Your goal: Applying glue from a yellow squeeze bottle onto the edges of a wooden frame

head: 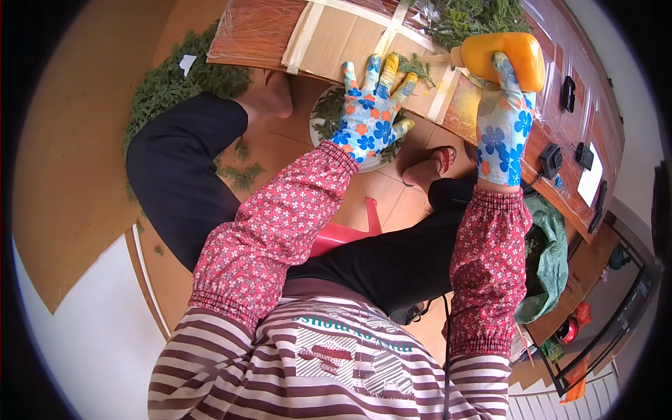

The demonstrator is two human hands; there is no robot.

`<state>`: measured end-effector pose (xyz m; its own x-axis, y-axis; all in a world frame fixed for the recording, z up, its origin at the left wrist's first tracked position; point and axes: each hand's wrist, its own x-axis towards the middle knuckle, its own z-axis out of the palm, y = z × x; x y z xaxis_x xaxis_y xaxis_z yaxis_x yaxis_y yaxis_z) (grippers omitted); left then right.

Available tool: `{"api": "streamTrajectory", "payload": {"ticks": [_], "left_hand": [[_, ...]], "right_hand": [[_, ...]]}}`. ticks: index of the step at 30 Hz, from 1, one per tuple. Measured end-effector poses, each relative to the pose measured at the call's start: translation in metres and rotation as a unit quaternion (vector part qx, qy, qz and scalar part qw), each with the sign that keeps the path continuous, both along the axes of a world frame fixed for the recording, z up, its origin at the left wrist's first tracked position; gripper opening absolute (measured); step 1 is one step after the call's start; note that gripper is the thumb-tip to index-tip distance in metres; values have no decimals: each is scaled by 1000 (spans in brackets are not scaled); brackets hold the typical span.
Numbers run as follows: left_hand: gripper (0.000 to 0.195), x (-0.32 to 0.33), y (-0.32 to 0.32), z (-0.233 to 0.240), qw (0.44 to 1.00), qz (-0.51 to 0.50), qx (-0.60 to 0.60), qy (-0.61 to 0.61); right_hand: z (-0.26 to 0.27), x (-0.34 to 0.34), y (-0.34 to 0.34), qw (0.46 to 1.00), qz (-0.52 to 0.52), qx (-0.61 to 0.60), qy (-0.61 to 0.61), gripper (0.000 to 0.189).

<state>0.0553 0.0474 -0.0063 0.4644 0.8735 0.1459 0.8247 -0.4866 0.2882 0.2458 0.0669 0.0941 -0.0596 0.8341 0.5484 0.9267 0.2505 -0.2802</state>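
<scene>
My left hand [370, 115], in a flower-print glove with yellow-stained fingertips, is spread palm down at the near edge of a cardboard sheet [346, 37]. Green conifer sprigs [420, 71] lie on the cardboard beside its fingertips; whether a finger presses on them I cannot tell. My right hand [504, 118], gloved alike, grips a yellow-orange squeeze bottle [504, 58]. The bottle is tipped on its side, its long pale nozzle [438, 59] pointing left over the sprigs.
A pile of conifer greenery [472, 21] sits on the plastic-covered wooden table [556, 147], with small black devices [551, 160] to the right. More greenery [173, 84] lies on the floor at left. Under the table edge stands a white basin [320, 113] holding sprigs; a green sack [551, 262] is at right.
</scene>
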Motion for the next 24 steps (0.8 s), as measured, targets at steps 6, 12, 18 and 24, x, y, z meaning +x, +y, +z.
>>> {"api": "streamTrajectory", "payload": {"ticks": [6, 12, 18, 24], "left_hand": [[70, -1, 0, 0, 1000, -1, -6, 5], [71, -1, 2, -1, 1000, 1, -4, 2], [72, 0, 1, -1, 1000, -2, 4, 2], [70, 0, 0, 1, 1000, -1, 3, -15]], "right_hand": [[-2, 0, 3, 999, -4, -16, 51, 42], [0, 6, 3, 990, -8, -25, 136, 42], [-1, -1, 5, 999, -13, -10, 28, 42], [-3, 13, 1, 997, -20, -13, 68, 42]]}}
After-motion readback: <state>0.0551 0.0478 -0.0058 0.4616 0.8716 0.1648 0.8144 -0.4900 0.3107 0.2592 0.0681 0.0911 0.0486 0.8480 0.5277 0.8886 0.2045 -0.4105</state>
